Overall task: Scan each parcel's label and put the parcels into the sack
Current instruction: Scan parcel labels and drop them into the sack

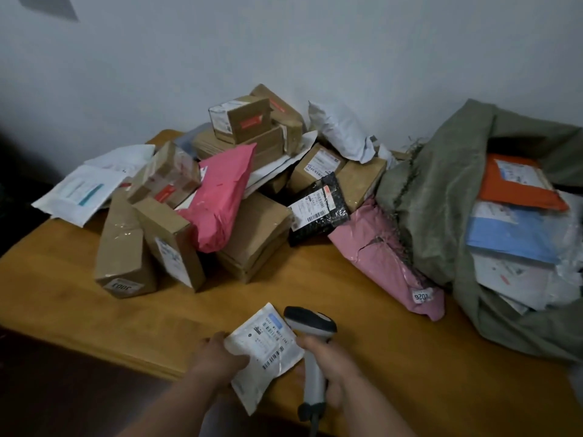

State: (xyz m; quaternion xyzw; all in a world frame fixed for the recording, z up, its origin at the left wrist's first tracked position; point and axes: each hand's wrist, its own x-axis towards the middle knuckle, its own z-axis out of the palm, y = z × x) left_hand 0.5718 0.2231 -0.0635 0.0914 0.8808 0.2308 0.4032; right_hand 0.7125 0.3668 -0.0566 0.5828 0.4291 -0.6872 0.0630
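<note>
Parcel in hand: a small white mailer (263,351), label up, was gripped at its left edge by the left hand (217,357) just above the counter (63,279). The right hand (331,370) clasped the scanner (310,323) beside it, head touching the mailer's upper right. The sack (441,200) lay open well off to the right, nearer the right hand.

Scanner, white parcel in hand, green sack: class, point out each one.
Scanner (310,320), head view, on its dark head.
White parcel (263,348), head view, on its label.
Green sack (441,197), head view, on its folded left wall.
</note>
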